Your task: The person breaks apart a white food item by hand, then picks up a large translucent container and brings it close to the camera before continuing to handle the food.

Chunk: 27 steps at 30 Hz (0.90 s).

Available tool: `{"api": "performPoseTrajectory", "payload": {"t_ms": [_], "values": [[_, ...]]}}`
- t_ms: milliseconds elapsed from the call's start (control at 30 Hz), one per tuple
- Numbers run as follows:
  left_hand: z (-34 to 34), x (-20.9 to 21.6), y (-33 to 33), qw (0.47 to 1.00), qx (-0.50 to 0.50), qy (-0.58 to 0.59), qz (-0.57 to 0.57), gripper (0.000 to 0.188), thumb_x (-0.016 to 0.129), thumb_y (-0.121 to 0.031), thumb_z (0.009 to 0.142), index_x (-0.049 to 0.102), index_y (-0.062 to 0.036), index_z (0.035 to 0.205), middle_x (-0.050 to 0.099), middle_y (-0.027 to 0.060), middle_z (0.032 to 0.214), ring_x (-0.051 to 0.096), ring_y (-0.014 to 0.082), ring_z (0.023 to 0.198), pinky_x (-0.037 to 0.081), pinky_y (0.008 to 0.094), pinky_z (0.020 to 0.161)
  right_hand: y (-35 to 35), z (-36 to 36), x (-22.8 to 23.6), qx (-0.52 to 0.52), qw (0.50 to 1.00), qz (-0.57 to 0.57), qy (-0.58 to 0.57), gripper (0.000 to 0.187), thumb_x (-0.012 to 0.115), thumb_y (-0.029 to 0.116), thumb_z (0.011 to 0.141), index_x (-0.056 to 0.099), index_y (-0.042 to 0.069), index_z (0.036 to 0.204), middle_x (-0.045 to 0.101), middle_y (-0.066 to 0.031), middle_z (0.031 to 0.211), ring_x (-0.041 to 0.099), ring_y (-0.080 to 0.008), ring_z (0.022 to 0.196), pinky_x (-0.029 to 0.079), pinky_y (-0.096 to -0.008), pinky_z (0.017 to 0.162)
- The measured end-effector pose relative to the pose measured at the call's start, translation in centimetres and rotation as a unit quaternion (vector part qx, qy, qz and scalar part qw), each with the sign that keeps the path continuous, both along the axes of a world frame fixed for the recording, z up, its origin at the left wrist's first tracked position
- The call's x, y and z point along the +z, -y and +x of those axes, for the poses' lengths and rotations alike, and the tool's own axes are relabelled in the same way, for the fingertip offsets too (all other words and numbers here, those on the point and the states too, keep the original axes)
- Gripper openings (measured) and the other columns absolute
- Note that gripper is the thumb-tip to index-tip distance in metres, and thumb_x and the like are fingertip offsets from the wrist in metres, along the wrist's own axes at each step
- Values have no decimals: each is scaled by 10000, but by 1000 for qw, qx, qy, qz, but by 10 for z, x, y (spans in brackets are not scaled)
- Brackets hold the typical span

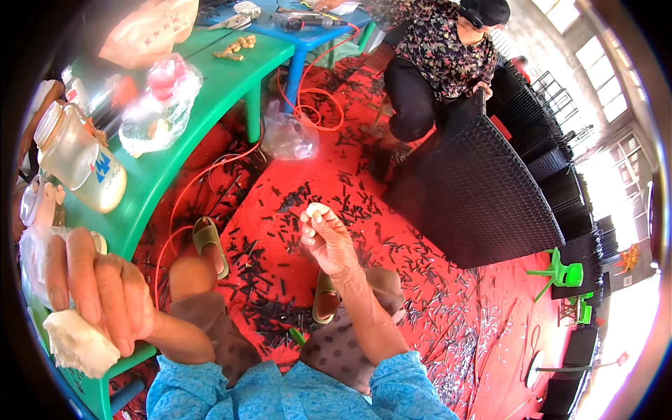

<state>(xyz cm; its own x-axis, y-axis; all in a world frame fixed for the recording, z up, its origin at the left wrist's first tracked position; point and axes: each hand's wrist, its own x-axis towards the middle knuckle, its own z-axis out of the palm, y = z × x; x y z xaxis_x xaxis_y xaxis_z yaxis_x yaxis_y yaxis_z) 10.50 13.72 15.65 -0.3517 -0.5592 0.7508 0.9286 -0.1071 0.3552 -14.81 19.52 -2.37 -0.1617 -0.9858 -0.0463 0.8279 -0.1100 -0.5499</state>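
My left hand (105, 294) is at the left, beside the green table, with its fingers closed on a torn piece of white steamed bun (80, 343). My right hand (329, 241) is raised over my lap, thumb and fingertips pinching a small white morsel (318, 208) that looks like the same bun. On the green table (164, 171) near my left hand stands a clear plastic jar (84, 164) with a pale label. Behind the jar lies a clear plastic bag (161, 112) with pink and red showing in it.
Brown knobbly pieces (234, 49) lie on the green table. Beyond, a blue table (297, 31) bears a tool (315, 21) with a red hose (329, 128). A seated co-worker (444, 63) touches a black woven panel (483, 192). Black scraps litter the red floor (262, 210).
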Motion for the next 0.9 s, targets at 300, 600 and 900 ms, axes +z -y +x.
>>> {"api": "performPoseTrajectory", "payload": {"t_ms": [300, 600, 900], "values": [[4, -1, 0, 1000, 6, -6, 4, 147, 507, -19, 791, 378, -5, 724, 411, 137, 662, 423, 190, 312, 325, 250, 279, 1, 0, 0, 24, 1000, 1, 3, 104, 562, 160, 829, 539, 110, 918, 526, -28, 860, 464, -81, 651, 394, -189, 552], [4, -1, 1, 1000, 0, -5, 0, 130, 490, -22, 792, 380, -10, 724, 417, 137, 658, 420, 188, 303, 324, 243, 276, 0, -1, -4, 31, 1000, 2, 4, 117, 551, 134, 831, 543, 86, 938, 521, -35, 863, 456, -92, 669, 394, -201, 570], [14, -10, 5, 1000, -18, 2, 2, 184, 578, -47, 765, 401, -16, 799, 466, 170, 723, 518, 260, 392, 406, 330, 351, 0, 0, -1, 33, 999, 13, -5, 99, 561, 146, 828, 545, 103, 916, 530, -16, 856, 454, -85, 665, 391, -197, 571]]}}
